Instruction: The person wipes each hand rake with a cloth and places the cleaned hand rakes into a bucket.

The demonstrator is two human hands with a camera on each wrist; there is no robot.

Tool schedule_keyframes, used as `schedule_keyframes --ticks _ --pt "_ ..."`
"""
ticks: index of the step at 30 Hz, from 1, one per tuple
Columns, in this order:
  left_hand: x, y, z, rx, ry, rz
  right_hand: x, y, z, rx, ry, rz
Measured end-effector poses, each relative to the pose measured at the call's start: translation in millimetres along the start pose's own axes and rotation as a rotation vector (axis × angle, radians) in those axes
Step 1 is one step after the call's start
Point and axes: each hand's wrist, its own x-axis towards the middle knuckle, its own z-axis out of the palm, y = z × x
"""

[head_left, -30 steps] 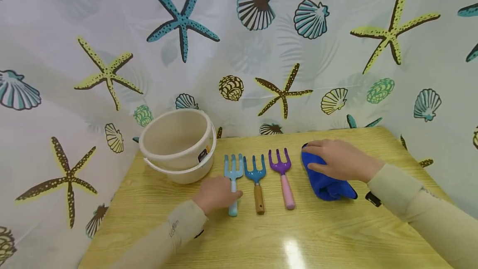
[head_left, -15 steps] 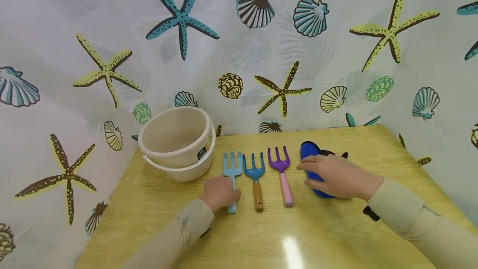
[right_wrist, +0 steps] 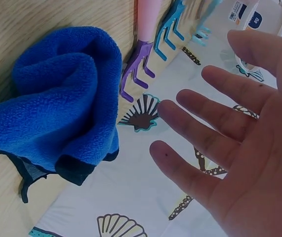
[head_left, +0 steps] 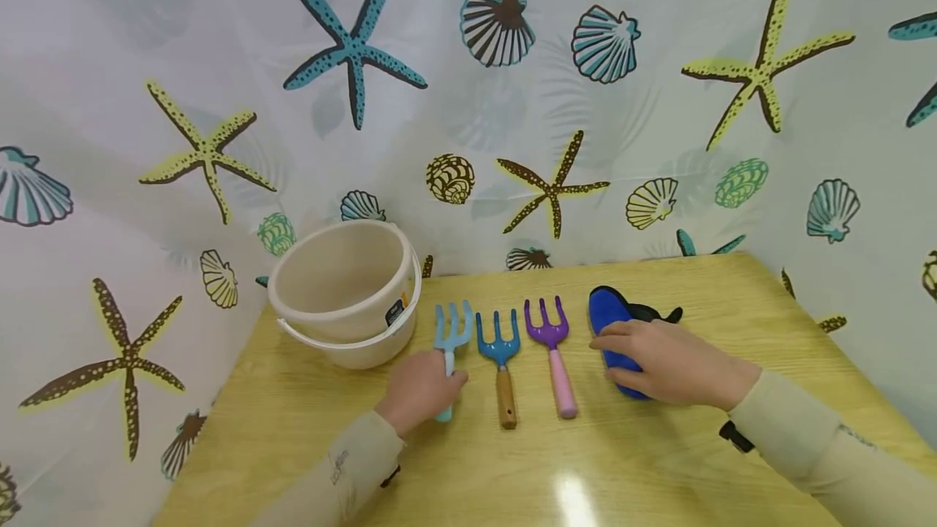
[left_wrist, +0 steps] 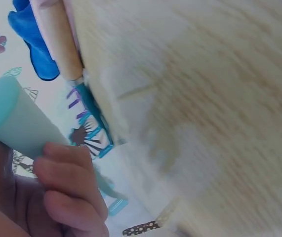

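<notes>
My left hand [head_left: 420, 387] grips the handle of a light blue hand fork [head_left: 454, 332], its fingers curled round it. In the left wrist view the pale turquoise handle [left_wrist: 27, 118] juts out of the fist, its butt end raised. To its right lie a blue hand fork [head_left: 500, 348] with a wooden handle and a purple hand fork [head_left: 548, 334] with a pink handle. My right hand [head_left: 669, 360] hovers at a bunched blue cloth [head_left: 609, 315] with black edging. The right wrist view shows its fingers [right_wrist: 200, 126] spread, apart from the fuzzy cloth [right_wrist: 71, 94].
Behind my left hand stands a cream bucket [head_left: 344, 267] with its white handle hanging down in front. A curtain [head_left: 468, 254] printed with shells and starfish closes off the back and sides of the wooden table [head_left: 498, 478].
The light blue fork has shifted slightly left and tilted in my left hand's grip. My right hand has drawn back toward me off the cloth, whose black-edged part now shows behind it.
</notes>
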Motion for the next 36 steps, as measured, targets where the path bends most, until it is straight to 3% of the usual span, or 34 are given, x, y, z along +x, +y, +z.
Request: schedule_keyframes --ticks 9,17,28,33,36 --pt "-13.6 13.5 -26.6 -0.113 0.097 0.061 -1 5 -1 -0.016 0.024 0.0" --pt "-25.7 32.0 -42.4 -0.163 0.106 0.108 9 13 7 -0.038 0.006 0.046" --pt "-36.2 50.3 -46.2 -0.262 0.011 0.131 16 27 20 -0.082 -0.032 0.119" --pt "-37.7 55.6 -45.7 -0.279 -0.009 0.134 19 29 28 -0.148 -0.096 0.224" --pt "-38.6 57.5 -43.4 -0.287 -0.032 0.141 20 32 37 -0.122 -0.13 0.308"
